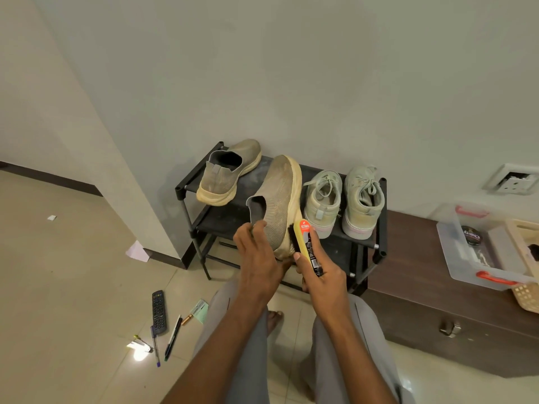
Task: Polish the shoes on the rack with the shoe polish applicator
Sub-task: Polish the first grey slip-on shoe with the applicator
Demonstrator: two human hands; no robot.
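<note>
With my left hand (256, 258) gripping the slip-on shoe (280, 205) at the rack's (382, 217) front edge, my right hand (320, 275) clasps the brush (303, 243); I'd judge short, firm strokes along the sole best.

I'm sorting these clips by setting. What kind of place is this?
Most likely a room or hallway corner in a home: a small black shoe rack against a plain wall, a wall socket low down, and a TV remote and pens lying on the tiled floor.
</note>
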